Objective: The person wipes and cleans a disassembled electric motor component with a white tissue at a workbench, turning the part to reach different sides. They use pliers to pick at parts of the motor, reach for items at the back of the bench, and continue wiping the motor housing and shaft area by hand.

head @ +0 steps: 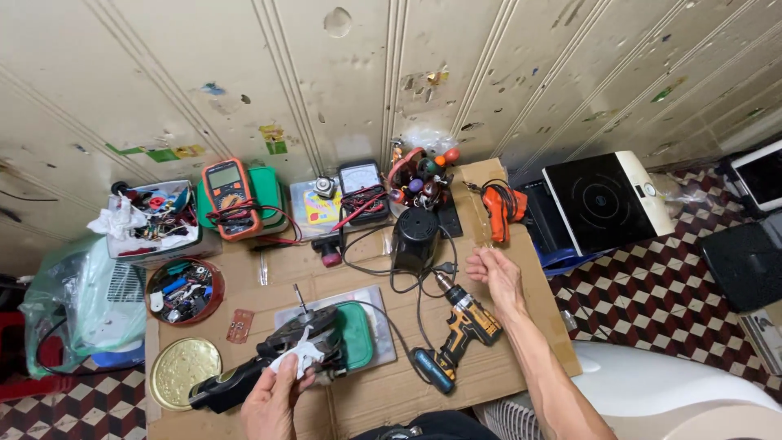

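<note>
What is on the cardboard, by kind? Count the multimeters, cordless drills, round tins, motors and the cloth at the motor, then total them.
Multimeters: 2
Cordless drill: 1
Round tins: 2
Motor: 1
White cloth: 1
Total: 7

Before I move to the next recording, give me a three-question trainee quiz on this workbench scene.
1. True or false: the right hand grips the cordless drill.
2. What does the left hand pinch against the motor assembly? A) white cloth B) gold lid C) orange multimeter
3. Fill in: the gold lid lies on the ____ mat.

Key: 1 false, it hovers open just above the drill; 2 A, the white cloth; 3 cardboard.
</note>
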